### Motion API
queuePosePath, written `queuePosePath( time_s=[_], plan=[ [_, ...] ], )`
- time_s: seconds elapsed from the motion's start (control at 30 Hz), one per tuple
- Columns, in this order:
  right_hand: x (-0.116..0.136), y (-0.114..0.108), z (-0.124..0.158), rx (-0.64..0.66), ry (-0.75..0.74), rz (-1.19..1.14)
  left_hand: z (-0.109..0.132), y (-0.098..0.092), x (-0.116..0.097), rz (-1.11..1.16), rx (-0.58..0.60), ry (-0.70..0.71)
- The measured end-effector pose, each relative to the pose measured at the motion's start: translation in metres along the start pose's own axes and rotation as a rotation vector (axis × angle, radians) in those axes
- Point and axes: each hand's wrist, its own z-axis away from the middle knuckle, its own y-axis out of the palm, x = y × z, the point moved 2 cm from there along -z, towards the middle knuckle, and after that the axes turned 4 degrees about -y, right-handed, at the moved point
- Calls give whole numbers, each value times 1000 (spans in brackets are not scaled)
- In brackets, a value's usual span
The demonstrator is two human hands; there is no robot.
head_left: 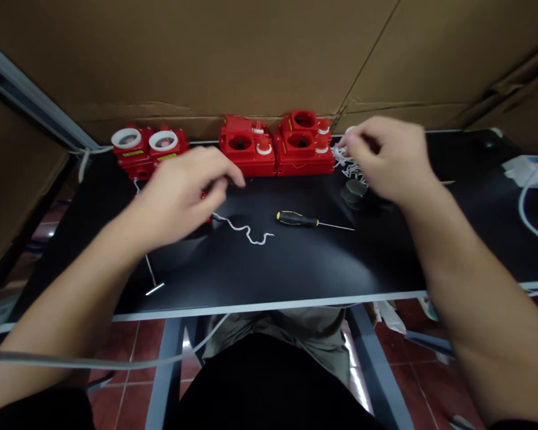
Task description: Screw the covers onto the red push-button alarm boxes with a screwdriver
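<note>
My left hand [186, 194] is held over the left part of the black table, its fingers loosely bent, thumb and forefinger apart, with nothing visible between them. Beneath it, a small red part mostly hidden by the hand trails a white cord [246, 230]. My right hand [385, 155] reaches to a heap of small white parts [353, 171], its thumb and fingers pinched together; what they hold is hidden. Just below that hand lie clear round discs [354, 190]. A black and yellow screwdriver [297, 219] rests between the hands.
Several red housings [305, 158] stand along the back, by a cardboard wall [233, 60]. Two red units with white rings [164, 141] stand at the left. A T-shaped metal rod [155, 288] lies near the front edge. A white cable [526, 215] hangs at right.
</note>
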Motion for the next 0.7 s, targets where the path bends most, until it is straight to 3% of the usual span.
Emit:
queuePosePath(
  time_s=[0.07,0.13,0.2,0.33,0.5,0.7],
  plan=[
    [31,24,6,103,-40,-19,4,-27,20,-117,-50,-38],
    [54,45,12,267,-65,-60,11,-42,46,-199,58,-93],
    [66,56,17,383,-70,-89,20,-42,72,-246,211,-140],
    [67,58,20,485,-56,-114,28,-19,100,-186,324,-237],
    [71,54,18,483,-52,-150,16,-1,78,-199,322,-253],
    [77,29,12,230,48,-337,8,3,37,-55,310,-164]
  ],
)
